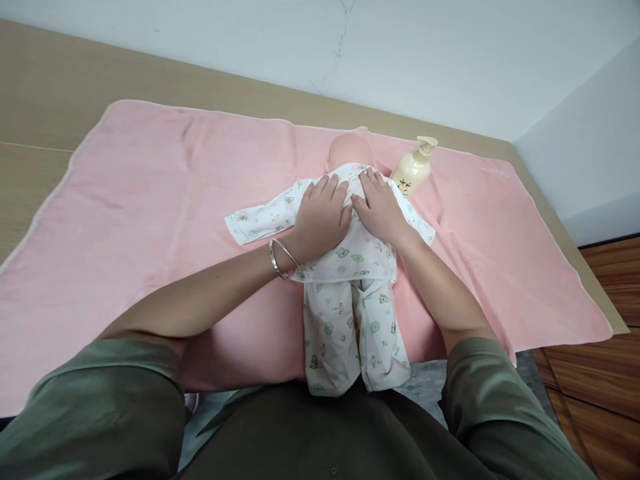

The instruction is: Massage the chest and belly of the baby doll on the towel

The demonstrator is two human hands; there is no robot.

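A baby doll [350, 148] in a white printed top [357, 257] and matching trousers [330, 333] lies on a pink blanket [240, 300], its head pointing away from me. No face shows on the head. My left hand [323, 217] rests flat on the left upper part of the doll's top, fingers extended. Beside it, my right hand [381, 208] lies on the right upper part, its fingers also stretched out. The two hands are close together, thumbs facing each other. Neither hand grips anything. The doll's trouser legs reach over the blanket's near edge towards me.
A cream pump bottle [414, 167] stands or leans on the blanket just right of the doll's head. Beneath the blanket is a wooden table [60, 80], with a white wall [425, 60] behind it. Brown wood panels [600, 380] are at the lower right.
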